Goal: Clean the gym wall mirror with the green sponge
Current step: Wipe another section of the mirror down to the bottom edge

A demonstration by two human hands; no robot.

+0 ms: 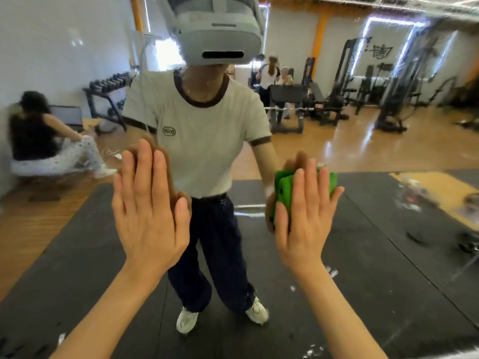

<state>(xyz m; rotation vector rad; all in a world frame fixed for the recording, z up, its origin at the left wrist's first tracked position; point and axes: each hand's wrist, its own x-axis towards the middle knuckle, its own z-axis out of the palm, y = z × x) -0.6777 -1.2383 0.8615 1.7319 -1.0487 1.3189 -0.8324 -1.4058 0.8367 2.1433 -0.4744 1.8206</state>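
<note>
The gym wall mirror (363, 156) fills the whole view straight ahead of me. My right hand (304, 216) presses the green sponge (283, 190) flat against the glass, fingers spread over it; only the sponge's left and top edges show past my fingers. My left hand (149, 206) lies flat on the mirror to the left, fingers together, holding nothing. Between my hands the mirror shows my own reflection in a white T-shirt and dark trousers. White smears and streaks (412, 193) mark the glass at the right.
The mirror reflects black floor mats (375, 255), a wooden floor, a dumbbell rack (108, 86), weight machines (388, 86) and a barbell bench. A seated person (46, 141) appears at the left and other people at the back.
</note>
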